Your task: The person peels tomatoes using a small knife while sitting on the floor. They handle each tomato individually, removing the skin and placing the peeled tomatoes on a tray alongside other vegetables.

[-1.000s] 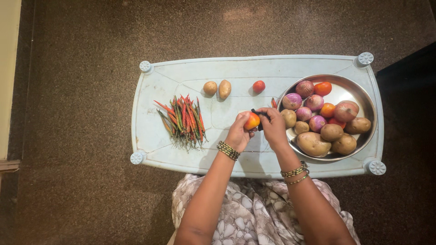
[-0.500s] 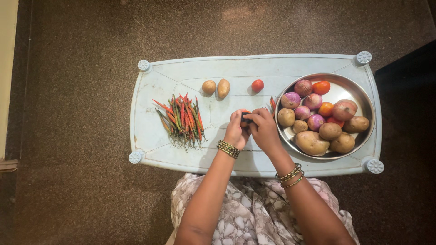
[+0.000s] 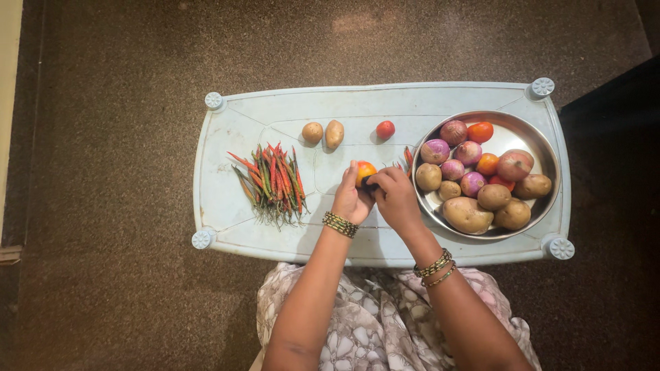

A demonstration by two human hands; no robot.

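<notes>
The left hand (image 3: 352, 199) grips a small round tomato, orange-yellow with a red side (image 3: 365, 170), its fingers curled around the left side of the fruit, and the right hand (image 3: 396, 196) is closed on a small dark tool (image 3: 371, 182) which it presses against the lower right side of the same tomato; what kind of tool it is cannot be told. The tomato is held just above the middle of the pale blue plastic table (image 3: 240, 206), between the chillies and the bowl. Its skin looks smooth and shiny, and only the upper part shows above the fingers. In this one view from the head I count: one heap of long thin red and green chillies (image 3: 271, 182) on the left part of the table, too many to count singly; two small brown potatoes (image 3: 323, 133) touching side by side near the far edge; one small red tomato (image 3: 385, 129) lying alone to their right; and one round steel bowl (image 3: 533, 137) on the right. In the bowl about five purple-red onions, about six brown potatoes and about three orange-red tomatoes lie together. Each wrist wears beaded bangles (image 3: 339, 225).
</notes>
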